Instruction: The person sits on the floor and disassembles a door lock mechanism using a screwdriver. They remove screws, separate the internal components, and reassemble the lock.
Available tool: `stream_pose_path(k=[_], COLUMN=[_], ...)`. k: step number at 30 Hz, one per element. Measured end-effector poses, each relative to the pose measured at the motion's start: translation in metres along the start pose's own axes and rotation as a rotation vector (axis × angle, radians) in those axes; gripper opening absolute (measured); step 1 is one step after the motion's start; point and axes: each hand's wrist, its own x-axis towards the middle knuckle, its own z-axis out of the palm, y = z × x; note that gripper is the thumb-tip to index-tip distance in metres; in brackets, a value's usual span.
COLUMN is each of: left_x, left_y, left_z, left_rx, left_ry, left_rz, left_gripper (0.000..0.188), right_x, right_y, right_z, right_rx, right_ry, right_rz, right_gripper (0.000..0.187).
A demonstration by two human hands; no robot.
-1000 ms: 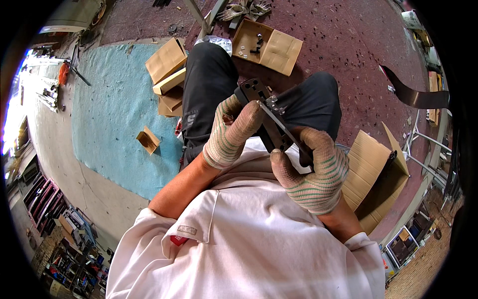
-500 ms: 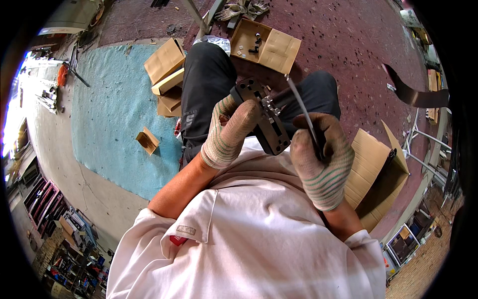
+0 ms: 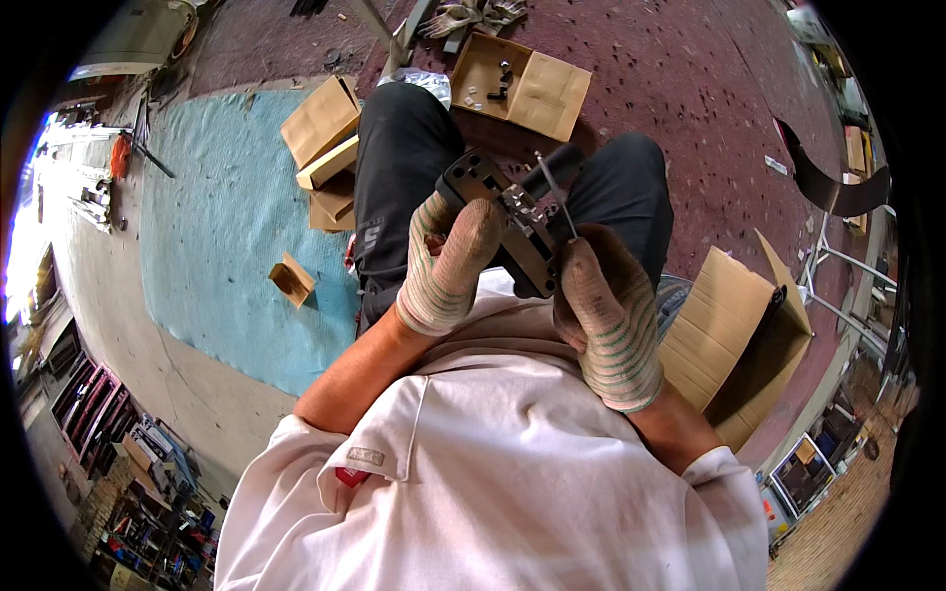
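Observation:
Both my hands wear knitted gloves with green stripes and grey-brown, soiled fingers. In my left hand point(image 3: 451, 256) is a black metal block point(image 3: 481, 179) with round holes, gripped along its near left side and held tilted over my lap. Small silver screws and fittings point(image 3: 525, 209) sit in the block's middle. A dark cylindrical piece point(image 3: 554, 167) shows just beyond it. My right hand point(image 3: 609, 310) is closed at the block's right end, holding a thin metal hex key point(image 3: 558, 195). Its shaft slants up across the block's far side; its lower end is hidden by my fingers.
An open cardboard box point(image 3: 552, 91) with small black and white parts lies beyond my knees, near a pair of work gloves point(image 3: 473, 18). More cardboard boxes stand at left point(image 3: 321, 123) and at right point(image 3: 724, 315). A blue mat point(image 3: 217, 227) covers the floor at left.
My right hand has moved left and closer to the block, and the hex key has swung left with it, now less of it showing. The block has shifted slightly left.

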Motion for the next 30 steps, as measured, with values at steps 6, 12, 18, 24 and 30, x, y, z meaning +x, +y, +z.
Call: stream_pose_path(k=[6, 12, 18, 24, 30], left_x=[-0.002, -0.003, 0.004, 0.009, 0.011], left_y=[-0.001, 0.002, 0.001, 0.012, 0.014], left_z=[0.003, 0.003, 0.006, 0.011, 0.004], left_rx=[0.002, 0.013, 0.009, -0.014, 0.082], left_ry=[0.004, -0.023, -0.011, 0.072, -0.024], left_rz=[-0.011, -0.066, -0.055, -0.058, -0.05], left_gripper=[0.054, 0.061, 0.074, 0.071, 0.069], right_x=[0.001, 0.004, 0.008, 0.007, 0.012], right_y=[-0.008, -0.005, 0.006, -0.003, 0.007], right_z=[0.008, 0.001, -0.002, -0.018, -0.029], right_rx=[0.145, 0.065, 0.016, -0.123, -0.201], right_ry=[-0.018, -0.025, -0.01, -0.069, -0.102], right_rz=[0.079, 0.036, -0.109, -0.061, -0.125], right_gripper=[0.042, 0.042, 0.039, 0.037, 0.038])
